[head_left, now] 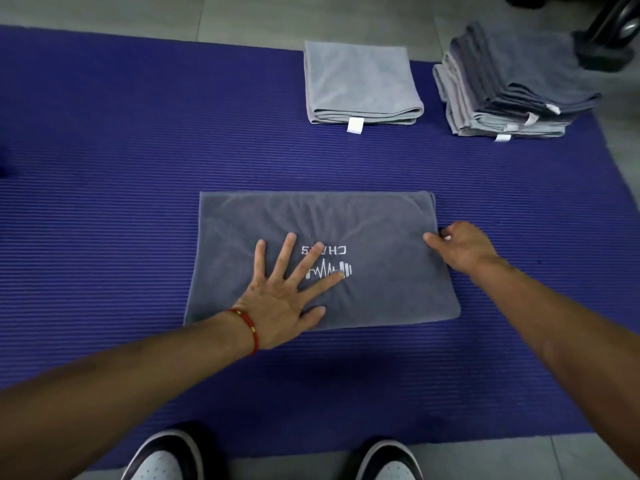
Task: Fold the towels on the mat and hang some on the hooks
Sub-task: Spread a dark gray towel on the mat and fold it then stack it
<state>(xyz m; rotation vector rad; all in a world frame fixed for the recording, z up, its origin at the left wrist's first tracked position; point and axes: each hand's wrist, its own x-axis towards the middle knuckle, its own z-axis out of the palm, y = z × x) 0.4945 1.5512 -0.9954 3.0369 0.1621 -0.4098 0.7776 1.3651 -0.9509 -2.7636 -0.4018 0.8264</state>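
A purple ribbed mat (104,168) lies across a grey tiled floor (242,15), reaching the left edge of the view, with its near edge just ahead of the toes of two black-and-white shoes (166,455). Near the middle of the mat, closer to its near edge than its far one, a dark grey towel (381,289) lies flat, folded into a wide rectangle, with a white printed logo (330,268) facing up and reading upside down from here. The left hand (280,303) rests palm down on the left half of this towel, fingers straight and spread, fingertips reaching onto the logo; a red cord bracelet (251,327) circles that wrist. The right hand (460,245) is at the towel's right edge, thumb laid on top of the cloth and fingers curled at the edge, pinching it. Toward the mat's far edge, right of centre, a light grey folded towel (360,81) lies square, a white tag (355,125) sticking out from its near side. Just right of it, at the mat's far right corner, stands a stack of folded towels (512,84) in mixed greys, several white tags showing along its near side and its top layers slightly askew. Beyond the stack, at the top right, a dark object (609,36) rests on the floor; what it is cannot be told.
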